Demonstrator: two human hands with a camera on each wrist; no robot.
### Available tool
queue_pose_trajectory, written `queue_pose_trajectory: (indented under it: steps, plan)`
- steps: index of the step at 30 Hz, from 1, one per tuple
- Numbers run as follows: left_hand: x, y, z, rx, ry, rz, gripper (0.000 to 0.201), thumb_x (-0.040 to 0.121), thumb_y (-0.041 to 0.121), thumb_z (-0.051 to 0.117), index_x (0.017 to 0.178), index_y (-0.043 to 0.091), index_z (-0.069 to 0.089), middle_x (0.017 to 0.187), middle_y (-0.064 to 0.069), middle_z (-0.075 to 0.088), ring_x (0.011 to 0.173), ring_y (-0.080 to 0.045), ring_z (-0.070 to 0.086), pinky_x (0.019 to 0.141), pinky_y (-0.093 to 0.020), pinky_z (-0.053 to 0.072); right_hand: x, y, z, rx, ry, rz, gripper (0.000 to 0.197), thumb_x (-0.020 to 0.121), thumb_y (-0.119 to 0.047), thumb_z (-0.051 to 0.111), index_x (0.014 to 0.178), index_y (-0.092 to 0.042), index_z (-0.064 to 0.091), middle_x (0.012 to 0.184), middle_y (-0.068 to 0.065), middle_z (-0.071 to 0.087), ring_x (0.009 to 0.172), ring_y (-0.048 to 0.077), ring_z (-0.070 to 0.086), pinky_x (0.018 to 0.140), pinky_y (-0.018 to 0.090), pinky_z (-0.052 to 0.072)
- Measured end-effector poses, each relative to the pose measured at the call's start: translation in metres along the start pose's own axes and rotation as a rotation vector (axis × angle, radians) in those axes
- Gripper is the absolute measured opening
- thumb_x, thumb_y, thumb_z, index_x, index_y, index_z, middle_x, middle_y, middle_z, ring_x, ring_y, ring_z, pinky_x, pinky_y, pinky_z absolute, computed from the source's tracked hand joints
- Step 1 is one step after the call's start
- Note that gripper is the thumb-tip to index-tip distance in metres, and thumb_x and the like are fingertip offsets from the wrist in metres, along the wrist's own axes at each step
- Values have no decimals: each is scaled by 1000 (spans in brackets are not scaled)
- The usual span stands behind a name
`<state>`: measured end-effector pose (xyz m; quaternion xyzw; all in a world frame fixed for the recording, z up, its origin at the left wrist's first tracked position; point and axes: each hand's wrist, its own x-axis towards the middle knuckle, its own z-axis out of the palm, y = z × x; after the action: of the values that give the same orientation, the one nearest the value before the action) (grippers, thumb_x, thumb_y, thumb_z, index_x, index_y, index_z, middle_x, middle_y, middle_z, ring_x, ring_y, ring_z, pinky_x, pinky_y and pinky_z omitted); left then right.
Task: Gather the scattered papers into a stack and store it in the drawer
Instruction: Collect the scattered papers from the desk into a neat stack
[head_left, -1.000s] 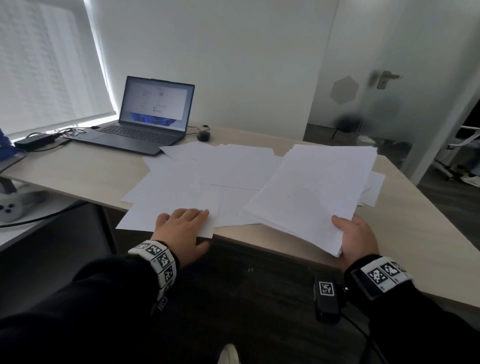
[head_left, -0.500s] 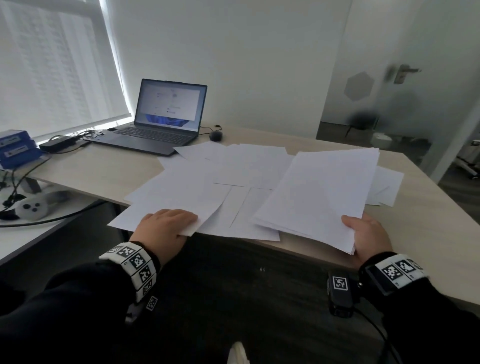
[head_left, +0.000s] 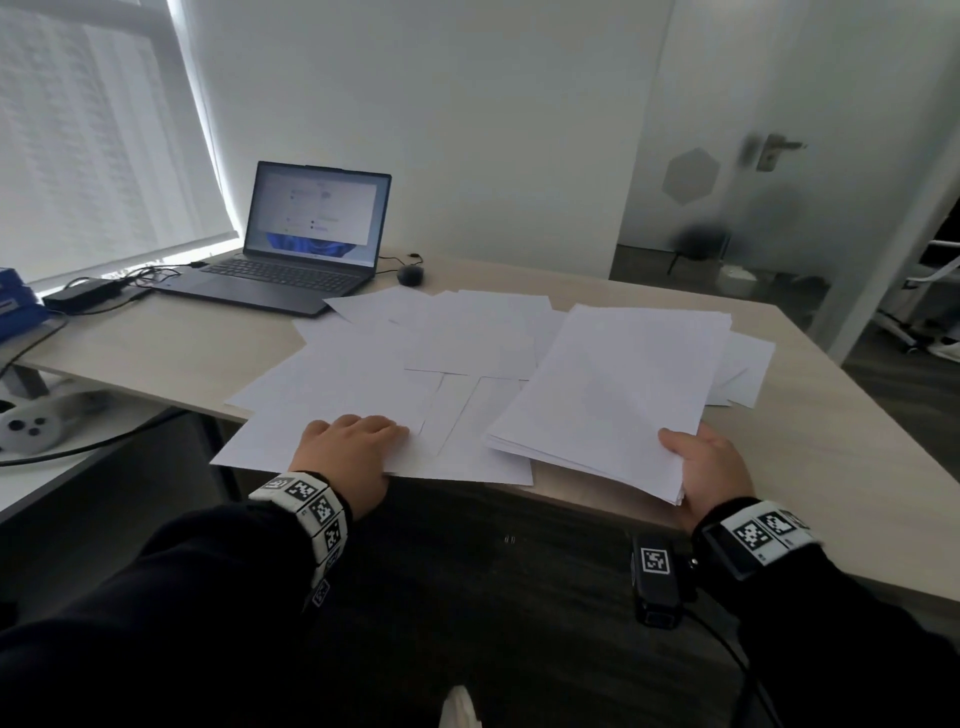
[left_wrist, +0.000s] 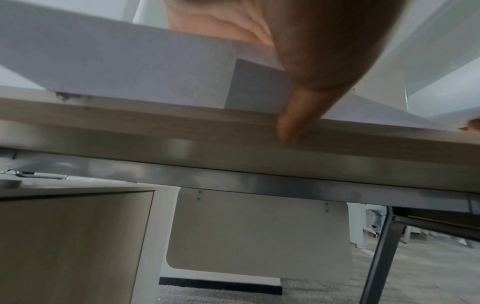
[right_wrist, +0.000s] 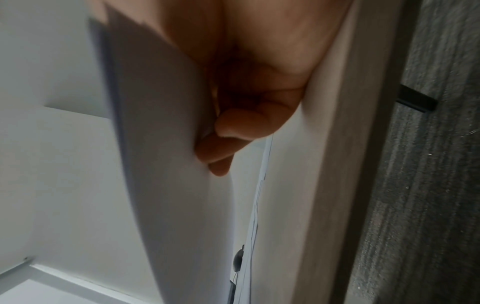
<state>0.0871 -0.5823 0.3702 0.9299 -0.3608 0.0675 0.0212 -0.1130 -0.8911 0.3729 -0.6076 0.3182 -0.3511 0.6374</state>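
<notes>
Loose white sheets (head_left: 467, 343) lie scattered and overlapping across the middle of the wooden desk (head_left: 831, 457). My left hand (head_left: 348, 447) lies on the nearest sheets (head_left: 311, 415), which overhang the desk's front edge. Its fingers are on top and its thumb (left_wrist: 288, 127) reaches under the overhang to the desk edge. My right hand (head_left: 711, 467) grips the near corner of a thick paper stack (head_left: 613, 384), thumb on top and fingers (right_wrist: 221, 148) curled beneath. The stack is tilted up off the desk over other sheets. No drawer shows in the head view.
An open laptop (head_left: 306, 239), a mouse (head_left: 410, 274) and a power brick with cables (head_left: 83, 296) sit at the back left. A wood-fronted cabinet (left_wrist: 72, 236) stands under the desk on the left. A glass door (head_left: 769, 208) is at the back right.
My left hand has dragged its sheets slightly toward the near-left edge, uncovering the sheets beside them. The right hand keeps its hold on the stack. The head view has tilted upward.
</notes>
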Motion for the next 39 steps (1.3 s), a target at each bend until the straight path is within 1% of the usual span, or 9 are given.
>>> queue_pose_trajectory:
  steps: [5, 10, 15, 21, 25, 28, 31, 36, 39]
  plan:
    - [-7, -17, -8, -44, -15, -18, 40, 89, 26, 46, 124, 44, 53, 130, 20, 59, 118, -15, 54, 94, -35, 39, 1, -2, -2, 132, 27, 55, 17, 91, -1, 55, 89, -12, 69, 90, 12, 70, 77, 30, 65, 79, 42, 50]
    - [-25, -32, -26, -299, 121, -216, 35, 81, 36, 38, 101, 25, 64, 98, -2, 70, 94, -32, 62, 78, -36, 45, 2, 0, -3, 184, 84, 75, 13, 91, -3, 56, 94, -8, 69, 84, 8, 70, 58, 20, 68, 47, 24, 52]
    - [-33, -60, -39, -501, 315, -422, 22, 98, 31, 43, 99, 19, 62, 98, -20, 67, 89, -40, 58, 74, -40, 43, 2, -2, -4, 118, 112, 57, 12, 86, -5, 63, 96, -3, 70, 103, 23, 71, 67, 24, 67, 72, 36, 53]
    - [-37, -47, -69, -621, 524, -426, 23, 97, 30, 44, 103, 19, 63, 84, -9, 60, 77, -26, 47, 71, -35, 38, -8, -10, 0, -123, -17, -3, 20, 92, 2, 57, 109, 4, 66, 72, 2, 73, 53, 8, 66, 48, 15, 49]
    - [-35, -12, -77, -617, 568, -282, 20, 98, 27, 46, 104, 23, 64, 74, 4, 55, 74, -25, 51, 69, -32, 37, -4, -11, 4, -231, -159, 1, 21, 91, 3, 56, 107, -7, 66, 101, 16, 70, 78, 25, 66, 78, 34, 53]
    - [-25, 17, -70, -525, 540, -121, 22, 96, 22, 48, 109, 25, 66, 84, 5, 60, 79, -24, 56, 70, -30, 38, -3, -12, 4, -297, -224, 17, 21, 91, 0, 57, 108, -10, 65, 107, 16, 71, 89, 33, 67, 91, 45, 53]
    - [-14, 48, -46, -442, 411, 34, 27, 93, 20, 52, 112, 33, 66, 106, 8, 70, 95, -21, 64, 78, -33, 49, -2, -13, 4, -345, -250, 16, 20, 91, -1, 57, 102, -16, 65, 108, 15, 71, 93, 33, 67, 91, 43, 53]
    - [-9, 86, -10, -231, 70, 164, 44, 85, 21, 48, 124, 40, 57, 132, 18, 57, 121, -17, 51, 96, -38, 42, -2, -17, 5, -474, -235, -45, 22, 101, -21, 48, 104, -9, 66, 106, 12, 70, 88, 23, 61, 70, 26, 44]
    - [-11, 95, -4, -192, 7, 212, 51, 83, 31, 44, 133, 42, 48, 140, 21, 49, 129, -15, 44, 103, -39, 35, -3, -16, 8, -456, -236, 7, 49, 100, -49, 42, 111, -9, 67, 110, 6, 70, 102, 25, 63, 94, 36, 46]
